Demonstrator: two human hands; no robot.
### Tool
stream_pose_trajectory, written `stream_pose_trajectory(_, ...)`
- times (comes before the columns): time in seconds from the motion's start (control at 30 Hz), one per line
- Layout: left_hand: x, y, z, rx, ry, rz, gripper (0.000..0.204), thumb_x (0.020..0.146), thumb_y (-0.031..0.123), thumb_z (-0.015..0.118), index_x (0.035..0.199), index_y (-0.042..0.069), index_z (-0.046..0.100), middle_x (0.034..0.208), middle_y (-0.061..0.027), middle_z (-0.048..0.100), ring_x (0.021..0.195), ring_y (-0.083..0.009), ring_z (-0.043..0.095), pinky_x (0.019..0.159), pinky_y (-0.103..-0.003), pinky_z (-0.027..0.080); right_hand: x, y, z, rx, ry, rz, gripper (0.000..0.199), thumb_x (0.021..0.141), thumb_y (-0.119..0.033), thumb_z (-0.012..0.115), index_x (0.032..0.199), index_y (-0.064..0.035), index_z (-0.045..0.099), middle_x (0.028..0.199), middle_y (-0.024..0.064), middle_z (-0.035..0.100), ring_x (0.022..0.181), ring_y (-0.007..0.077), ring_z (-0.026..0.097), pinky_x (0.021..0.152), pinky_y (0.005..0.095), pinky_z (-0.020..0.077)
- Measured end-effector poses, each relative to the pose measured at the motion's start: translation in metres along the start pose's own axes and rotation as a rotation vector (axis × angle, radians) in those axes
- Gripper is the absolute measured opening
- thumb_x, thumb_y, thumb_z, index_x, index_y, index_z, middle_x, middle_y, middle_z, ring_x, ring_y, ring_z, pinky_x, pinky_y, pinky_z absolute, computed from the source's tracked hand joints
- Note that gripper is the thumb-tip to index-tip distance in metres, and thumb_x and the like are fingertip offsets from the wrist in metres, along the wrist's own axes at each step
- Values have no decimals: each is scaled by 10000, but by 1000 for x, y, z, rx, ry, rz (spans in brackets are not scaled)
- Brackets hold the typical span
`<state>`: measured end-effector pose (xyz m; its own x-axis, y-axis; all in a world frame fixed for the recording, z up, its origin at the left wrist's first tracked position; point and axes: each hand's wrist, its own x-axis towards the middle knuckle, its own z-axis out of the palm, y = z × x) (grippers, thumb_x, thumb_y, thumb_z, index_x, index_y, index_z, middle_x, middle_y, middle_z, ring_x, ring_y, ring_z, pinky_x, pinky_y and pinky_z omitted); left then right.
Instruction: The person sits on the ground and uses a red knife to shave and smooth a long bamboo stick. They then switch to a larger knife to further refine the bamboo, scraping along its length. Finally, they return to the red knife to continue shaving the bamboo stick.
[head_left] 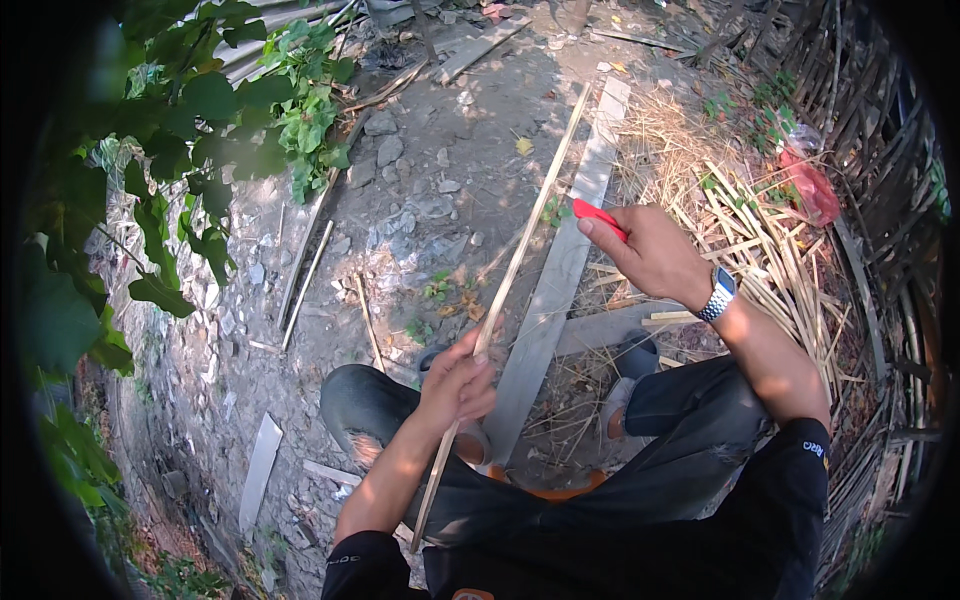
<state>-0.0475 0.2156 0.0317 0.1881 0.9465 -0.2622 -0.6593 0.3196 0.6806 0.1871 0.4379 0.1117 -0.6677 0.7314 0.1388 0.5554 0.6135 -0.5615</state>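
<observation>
A long, thin pale strip of split wood or bamboo [540,210] slants from my lap up toward the far ground. My left hand [457,388] is closed around its lower part, above my left knee. To the right of the strip and apart from it, my right hand [655,252] grips a small red tool [598,217]. Only its red body shows; whether it has a blade I cannot make out. Beneath both hands, a long grey plank [562,280] lies on the ground between my feet, running away from me.
A heap of pale split strips [770,240] lies at the right, with a red plastic bag [808,188] beside it. Leafy branches [150,150] hang at the left. Loose sticks [308,285] and stones [390,150] dot the dirt. A stick fence [880,130] borders the right.
</observation>
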Motion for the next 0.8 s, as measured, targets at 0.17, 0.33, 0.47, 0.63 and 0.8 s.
stream_pose_trajectory(0.17,17,-1,6,-212,-35,-23,484,1068,146,399,1547,203,352,558,66,284,381,-38,261,350,-196,235,-23,-58,39,-84,-238,-161,638,983,-575,519,733,-15,694,556,206,587,578,413,638,569,498,500)
stream_pose_trajectory(0.33,20,1,5,-205,23,-17,469,1065,141,399,1525,227,378,558,69,288,376,-43,267,350,-199,237,-16,-53,58,-138,-296,-162,663,987,-594,493,736,-17,703,578,220,612,592,411,656,567,496,519)
stream_pose_trajectory(0.47,23,2,12,-152,89,-13,502,1057,119,416,1545,223,368,558,65,287,384,-47,264,361,-207,249,-2,-23,61,-186,-130,-87,700,989,-607,481,728,8,690,602,247,615,613,429,657,567,513,515)
stream_pose_trajectory(0.63,-8,-10,4,115,55,-138,575,1040,62,439,1590,161,304,574,53,268,425,-53,221,410,-223,257,42,100,-11,-226,129,296,798,1022,-605,389,680,69,645,662,309,611,689,458,661,683,514,520)
stream_pose_trajectory(0.8,-9,-16,-3,92,-73,-123,583,1043,60,431,1600,123,269,595,47,270,446,-59,220,423,-226,266,14,185,-32,-257,300,586,774,983,-637,471,758,71,690,722,288,646,749,413,673,729,492,519)
